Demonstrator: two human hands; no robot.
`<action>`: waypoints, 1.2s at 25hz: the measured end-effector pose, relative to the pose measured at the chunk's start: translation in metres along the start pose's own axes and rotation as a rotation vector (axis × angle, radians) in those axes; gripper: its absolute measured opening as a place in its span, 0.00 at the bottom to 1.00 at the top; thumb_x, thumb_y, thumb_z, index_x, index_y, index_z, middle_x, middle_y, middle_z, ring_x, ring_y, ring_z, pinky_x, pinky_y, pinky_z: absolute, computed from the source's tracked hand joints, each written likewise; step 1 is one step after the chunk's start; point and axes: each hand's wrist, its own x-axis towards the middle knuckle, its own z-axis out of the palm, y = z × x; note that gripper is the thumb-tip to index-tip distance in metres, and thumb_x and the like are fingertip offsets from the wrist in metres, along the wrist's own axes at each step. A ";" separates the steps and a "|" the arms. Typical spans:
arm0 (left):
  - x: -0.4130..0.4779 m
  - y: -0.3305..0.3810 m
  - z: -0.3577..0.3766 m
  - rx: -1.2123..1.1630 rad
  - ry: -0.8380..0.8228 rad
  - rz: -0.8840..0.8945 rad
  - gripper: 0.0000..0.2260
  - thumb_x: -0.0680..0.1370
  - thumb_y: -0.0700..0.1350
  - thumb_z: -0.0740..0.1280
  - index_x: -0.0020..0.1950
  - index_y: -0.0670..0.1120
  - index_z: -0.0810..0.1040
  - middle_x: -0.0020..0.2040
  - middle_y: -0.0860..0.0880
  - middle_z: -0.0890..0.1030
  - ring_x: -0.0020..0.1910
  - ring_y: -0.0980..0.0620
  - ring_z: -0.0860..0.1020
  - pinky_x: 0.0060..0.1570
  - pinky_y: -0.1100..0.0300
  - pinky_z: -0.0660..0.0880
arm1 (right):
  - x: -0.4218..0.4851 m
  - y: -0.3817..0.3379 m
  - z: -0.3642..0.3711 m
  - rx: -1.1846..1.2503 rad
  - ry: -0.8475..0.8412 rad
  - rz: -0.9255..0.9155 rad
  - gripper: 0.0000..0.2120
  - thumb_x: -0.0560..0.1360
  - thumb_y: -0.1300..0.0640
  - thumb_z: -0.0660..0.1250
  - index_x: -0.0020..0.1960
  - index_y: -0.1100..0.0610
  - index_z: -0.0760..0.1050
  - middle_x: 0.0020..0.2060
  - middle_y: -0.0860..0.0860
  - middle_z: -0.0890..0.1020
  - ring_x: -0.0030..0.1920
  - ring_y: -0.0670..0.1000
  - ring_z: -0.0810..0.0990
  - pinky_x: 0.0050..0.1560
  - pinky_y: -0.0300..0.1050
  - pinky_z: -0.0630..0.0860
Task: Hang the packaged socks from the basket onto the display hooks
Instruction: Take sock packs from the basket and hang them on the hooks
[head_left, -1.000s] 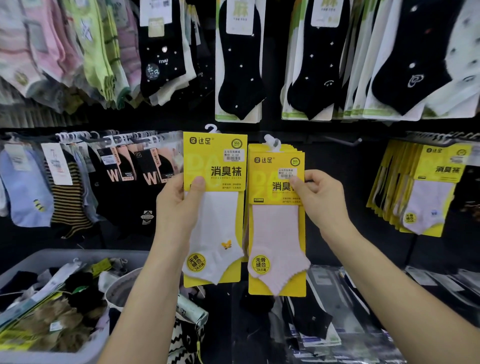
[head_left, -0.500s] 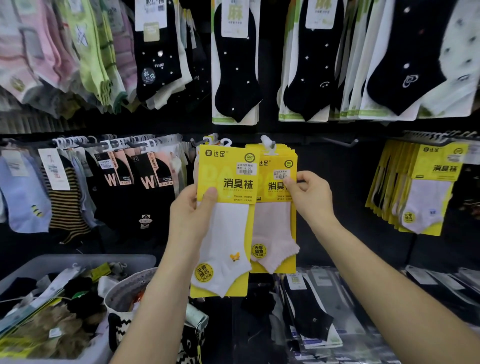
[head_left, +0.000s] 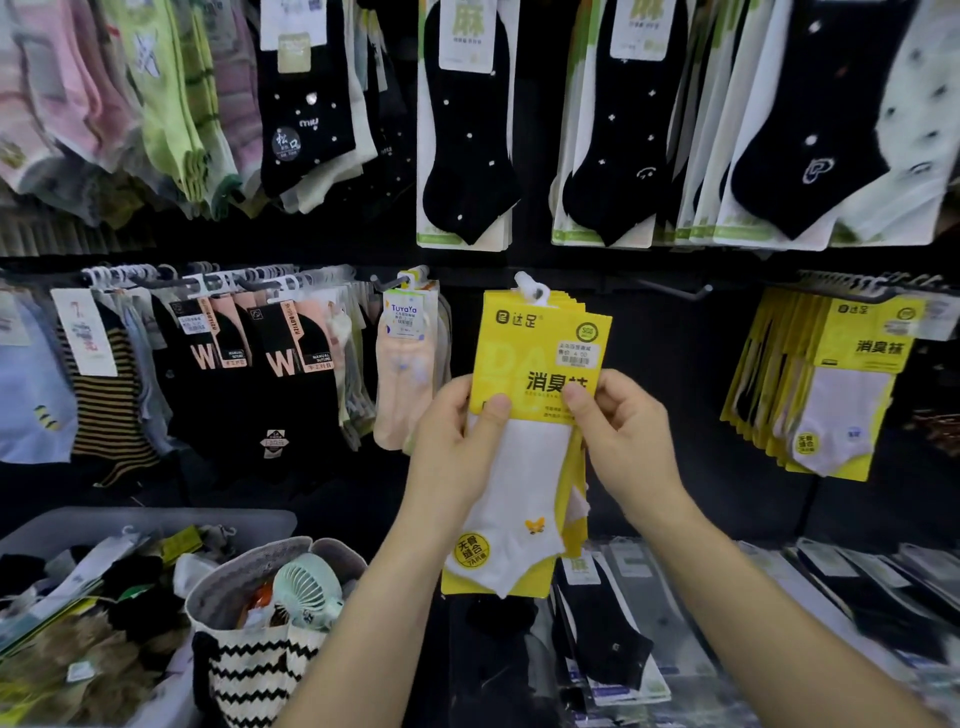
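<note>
Rack (head_left: 670, 374), left hand (head_left: 451, 441), right hand (head_left: 629, 441) pinching pack (head_left: 540, 335)

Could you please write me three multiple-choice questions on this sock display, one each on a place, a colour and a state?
1. Where is the mint fan? A in the zigzag basket; B on a hook; C in a hand.
2. What colour is the card of the held pack? A pink; B yellow; C blue.
3. Who holds that pack? A one hand only; B neither hand; C both hands.
Answers: A, the fan lies inside the basket; B, its card is yellow; C, left hand and right hand pinch its sides.
</note>
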 end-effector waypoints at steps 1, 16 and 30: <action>0.000 -0.001 0.003 -0.009 -0.010 0.000 0.12 0.78 0.42 0.64 0.61 0.42 0.74 0.51 0.47 0.82 0.52 0.51 0.81 0.54 0.53 0.77 | 0.002 0.001 -0.004 0.004 0.034 0.009 0.06 0.77 0.58 0.64 0.44 0.49 0.77 0.37 0.43 0.84 0.39 0.42 0.82 0.37 0.36 0.79; 0.003 -0.022 0.009 0.111 0.194 0.065 0.08 0.77 0.41 0.64 0.51 0.55 0.74 0.42 0.56 0.79 0.38 0.59 0.77 0.36 0.70 0.72 | 0.025 0.009 -0.001 -0.029 -0.010 0.077 0.07 0.78 0.58 0.63 0.44 0.49 0.77 0.38 0.41 0.85 0.40 0.42 0.83 0.38 0.34 0.79; 0.003 -0.028 0.019 0.051 0.225 0.080 0.10 0.76 0.39 0.64 0.49 0.55 0.75 0.37 0.59 0.79 0.34 0.63 0.76 0.33 0.72 0.70 | 0.022 0.014 -0.005 0.030 0.041 0.138 0.08 0.78 0.59 0.63 0.44 0.51 0.78 0.38 0.48 0.85 0.41 0.51 0.84 0.42 0.47 0.80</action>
